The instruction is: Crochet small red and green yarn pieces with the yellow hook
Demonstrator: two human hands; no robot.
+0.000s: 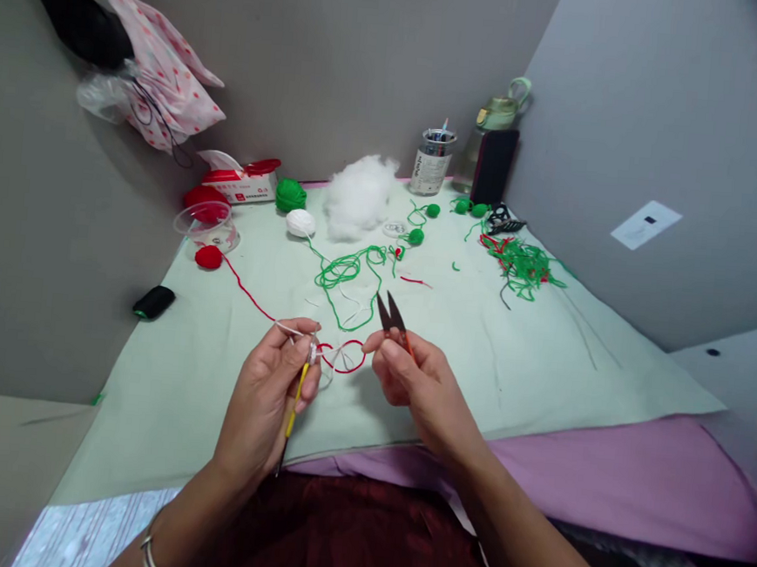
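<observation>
- Taking the middle of the view as the clock's centre, we see the left hand (264, 388) toward seven to eight o'clock, thumb and fingertips pinched on a small white crocheted yarn piece (313, 354).
- The same hand grips a slim crochet hook with a yellow handle (297, 399), its shaft slanting down toward six to seven o'clock.
- Toward five o'clock our right hand (420, 378) has thumb and fingers clamped on small dark-bladed snips with an orange-red handle (398, 317); the blades stand slightly apart, tips toward eleven. We cannot tell whether a fingertip touches the loose red yarn loop (336, 370) between the hands.
- We judge the crocheted piece very light, soft and easily stretched, best pinched at its worked stitches rather than by loose strands.
- The hook should be light, stiff and smooth; we would hold its yellow grip. The snips seem rigid and sharp, so we would keep to the handle.
- The piece looks tiny and pale, mostly covered by fingertips. Thin red yarn also leads from a round red yarn ball (208, 257) at nine o'clock.
</observation>
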